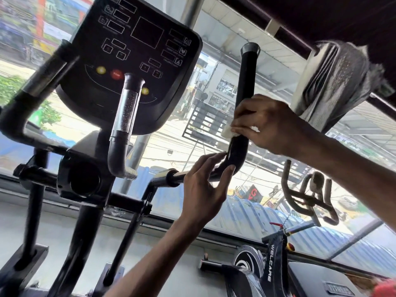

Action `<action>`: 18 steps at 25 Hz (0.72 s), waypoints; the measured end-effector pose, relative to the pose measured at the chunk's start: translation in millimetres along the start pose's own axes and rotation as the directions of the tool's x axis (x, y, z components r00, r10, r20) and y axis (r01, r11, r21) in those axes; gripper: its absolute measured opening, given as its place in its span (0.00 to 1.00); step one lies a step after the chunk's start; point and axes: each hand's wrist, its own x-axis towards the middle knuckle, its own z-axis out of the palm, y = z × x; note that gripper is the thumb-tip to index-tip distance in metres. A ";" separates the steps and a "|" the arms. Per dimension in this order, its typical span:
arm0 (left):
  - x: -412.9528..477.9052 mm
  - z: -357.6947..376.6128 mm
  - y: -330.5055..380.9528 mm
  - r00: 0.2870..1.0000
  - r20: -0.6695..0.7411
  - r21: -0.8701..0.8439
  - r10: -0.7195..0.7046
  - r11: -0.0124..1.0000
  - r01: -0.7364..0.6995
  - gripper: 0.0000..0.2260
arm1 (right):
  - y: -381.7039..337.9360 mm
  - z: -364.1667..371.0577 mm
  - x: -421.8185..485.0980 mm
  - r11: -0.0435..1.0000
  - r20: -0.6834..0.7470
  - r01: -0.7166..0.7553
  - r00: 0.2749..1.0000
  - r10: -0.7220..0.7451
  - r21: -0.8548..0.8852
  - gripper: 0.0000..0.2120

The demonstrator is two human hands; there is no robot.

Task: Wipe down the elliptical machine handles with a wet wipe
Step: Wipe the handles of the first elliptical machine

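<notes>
**Inspector:** Begin with what is closest to you.

**Operator:** My right forearm, coming in from the right edge. At its end my right hand (263,123) is curled round the wet wipe (229,130), pressing it against the right handle (246,82) of the elliptical. It sits partway down the black upright grip, just above the bend. Wrapping the wipe round the tube lets one pass cover most of the way round.

**Inspector:** The other hand?

**Operator:** My left hand (205,185) is open and holds nothing. The fingers (214,158) are straight, and they and the thumb touch the bend below the wipe. I judge it is placed there to steady the swinging arm against the wiping pressure.

**Inspector:** Progress?

**Operator:** Not verifiable by sight, as no wet sheen can be read on the black grip. Judging from where the wipe sits, the bend and the bar beneath it are yet to be covered. Neither hand is on the left handle (25,99). The same goes for the centre handle (126,116), with its metal strip, in front of the console (132,56).

**Inspector:** Risks?

**Operator:** The wipe is bunched small, with white corners showing on either side of my fingers, so it could slip loose on a long stroke. An exercise bike (274,264) stands well apart at lower right and is not involved.
</notes>
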 end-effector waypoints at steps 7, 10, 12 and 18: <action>19.9 7.9 13.8 0.999 -0.028 -0.021 -0.042 0.999 0.041 0.14 | 23.8 -16.4 19.1 0.991 0.185 -0.047 0.982 0.023 0.125 0.06; 29.7 10.8 20.4 0.997 0.013 -0.028 -0.076 0.997 0.076 0.14 | 31.3 -20.5 34.8 0.992 0.103 -0.114 0.989 0.107 0.059 0.05; 36.5 11.6 22.1 0.996 0.028 -0.036 -0.091 0.995 0.091 0.13 | 30.0 -23.5 40.7 0.986 0.246 -0.110 0.966 0.076 0.127 0.05; 48.8 10.3 22.1 0.996 0.023 -0.041 -0.086 0.995 0.086 0.12 | 53.2 -28.2 69.9 0.983 0.074 -0.166 0.982 0.171 -0.072 0.09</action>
